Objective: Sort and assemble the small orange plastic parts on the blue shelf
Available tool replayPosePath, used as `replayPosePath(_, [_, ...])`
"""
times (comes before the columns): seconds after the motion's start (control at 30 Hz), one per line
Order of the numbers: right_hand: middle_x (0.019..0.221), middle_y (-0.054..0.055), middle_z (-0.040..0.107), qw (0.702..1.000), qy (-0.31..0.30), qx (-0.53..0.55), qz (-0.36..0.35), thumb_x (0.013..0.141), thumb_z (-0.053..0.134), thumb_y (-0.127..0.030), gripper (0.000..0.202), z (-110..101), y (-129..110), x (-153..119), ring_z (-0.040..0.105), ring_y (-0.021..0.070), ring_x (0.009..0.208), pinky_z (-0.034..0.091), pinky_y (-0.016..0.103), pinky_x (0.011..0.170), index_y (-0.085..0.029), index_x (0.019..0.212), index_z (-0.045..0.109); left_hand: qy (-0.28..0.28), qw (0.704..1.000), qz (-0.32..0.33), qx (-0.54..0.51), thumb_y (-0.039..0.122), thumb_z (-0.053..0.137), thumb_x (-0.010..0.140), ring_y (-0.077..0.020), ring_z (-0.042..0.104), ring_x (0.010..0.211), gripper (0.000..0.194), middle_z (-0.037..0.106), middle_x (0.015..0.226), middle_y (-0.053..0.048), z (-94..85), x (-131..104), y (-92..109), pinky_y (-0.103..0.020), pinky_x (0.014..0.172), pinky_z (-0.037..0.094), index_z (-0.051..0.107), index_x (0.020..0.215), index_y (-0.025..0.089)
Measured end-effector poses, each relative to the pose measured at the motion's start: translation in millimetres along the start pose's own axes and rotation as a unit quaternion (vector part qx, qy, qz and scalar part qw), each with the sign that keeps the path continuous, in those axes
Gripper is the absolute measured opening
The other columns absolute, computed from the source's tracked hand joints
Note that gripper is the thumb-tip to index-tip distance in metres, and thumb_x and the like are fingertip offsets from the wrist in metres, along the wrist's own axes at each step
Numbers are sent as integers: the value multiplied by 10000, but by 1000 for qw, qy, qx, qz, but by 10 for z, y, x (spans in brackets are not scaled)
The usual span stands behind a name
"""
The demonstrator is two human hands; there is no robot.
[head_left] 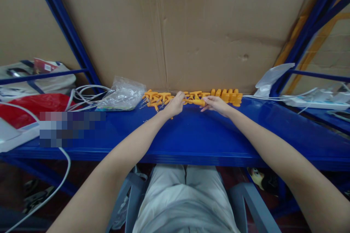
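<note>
My right hand (216,105) is closed, its fingertips on the end of an orange plastic piece (199,102) above the blue table. Just to the left, my left hand (176,105) is closed at the other side of that piece; what lies inside its fingers is hidden. Behind and left of my left hand is a pile of orange T-shaped handles (164,96) with thin metal bits sticking out. Past my right hand, several orange blocky pieces (225,96) stand in rows against the cardboard. More orange pieces lie behind the gap between my hands.
A tall cardboard sheet (205,32) closes off the back of the blue table (191,138). On the left are a clear plastic bag (123,93), white cables (87,91) and a red bag (49,103). A white power strip (314,102) lies at the right.
</note>
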State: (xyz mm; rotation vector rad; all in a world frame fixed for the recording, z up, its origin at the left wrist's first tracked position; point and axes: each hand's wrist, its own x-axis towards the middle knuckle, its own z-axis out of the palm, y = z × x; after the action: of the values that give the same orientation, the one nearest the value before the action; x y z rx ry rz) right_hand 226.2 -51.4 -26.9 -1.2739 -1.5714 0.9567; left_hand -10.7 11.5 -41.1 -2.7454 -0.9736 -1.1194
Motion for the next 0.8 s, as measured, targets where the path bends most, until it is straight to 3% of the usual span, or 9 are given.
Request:
replayPosePath(0.17, [1039,101,780,999,-15,44,29,975,658,-326,193,-31,-38,-30,786,202,860,625,351,859,-192,1113,649,2,1000,-7,-6,73,530,865,-231,621,1016,157,601,1077,-88,21,8,27,-434,1009,532,545,947,206])
replayPosePath(0.27, [1080,85,771,997,-39,65,19,890,739,-208,344,-65,-29,-31,782,192,883,616,392,945,-217,1203,598,10,1000,-4,-16,75,540,863,-222,617,1024,157,595,1064,-75,44,12,23,-419,1007,528,546,954,203])
replayPosePath(0.33, [1063,71,774,997,-34,69,8,890,729,-185,314,-72,-19,-19,782,183,876,614,397,956,-225,1161,577,19,1000,-6,-20,69,537,864,-215,615,1030,161,593,1062,-70,59,16,17,-406,1004,524,542,956,200])
replayPosePath(0.47, [1010,76,785,999,-13,51,-11,975,659,-331,143,-48,-17,4,787,185,834,623,379,908,-222,1001,571,40,999,1,-25,49,534,859,-208,612,1053,181,598,1064,-66,74,22,12,-390,1010,512,531,960,199])
replayPosePath(0.63, [929,116,797,1000,-5,20,12,1028,523,-543,351,-12,-50,-9,763,178,687,632,314,729,-211,922,572,46,999,9,-24,54,541,867,-213,611,1079,174,607,1065,-71,77,20,3,-386,1017,507,534,960,200])
replayPosePath(0.8, [901,122,797,998,12,25,50,989,609,-539,347,-28,-112,-54,718,152,575,633,296,651,-195,1029,613,48,999,7,-24,78,543,867,-224,616,1078,167,620,1065,-69,83,25,-23,-415,1025,511,547,973,207])
